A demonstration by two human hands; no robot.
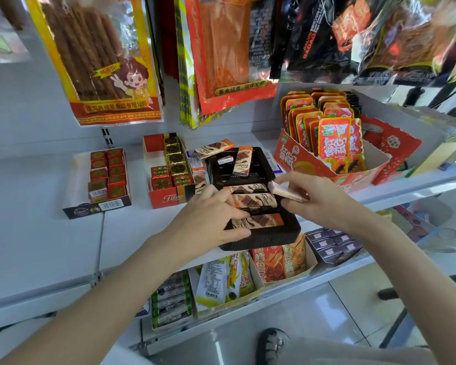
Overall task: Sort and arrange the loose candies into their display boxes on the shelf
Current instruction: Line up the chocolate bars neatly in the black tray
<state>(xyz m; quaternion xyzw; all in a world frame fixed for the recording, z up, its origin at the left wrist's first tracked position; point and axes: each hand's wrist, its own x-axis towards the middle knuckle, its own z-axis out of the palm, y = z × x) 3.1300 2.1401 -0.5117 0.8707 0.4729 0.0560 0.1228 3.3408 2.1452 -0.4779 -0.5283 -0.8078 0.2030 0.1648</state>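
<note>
Black plastic forms the tray at the front edge of the white shelf, and it holds three orange-and-brown chocolate bars lying crosswise in its near slots: a near bar, a middle bar and a far bar. In the tray's far half one more bar stands tilted on end beside a small silver-wrapped candy. Another loose bar lies on the shelf just behind the tray. Left of the tray a red box holds gold and red foil squares, and further left a dark-fronted box holds rows of red squares. To the right a red carton is packed with upright red sachets. The left hand reaches in from below, palm down, its thumb lying along the tray's near left rim and its fingers spread over the left ends of the near and middle bars, touching them without closing round them. The right hand comes in from the right at the tray's right edge, fingers curled, pinching a pale flat wrapper between thumb and fingers just above the right end of the middle bar.
</note>
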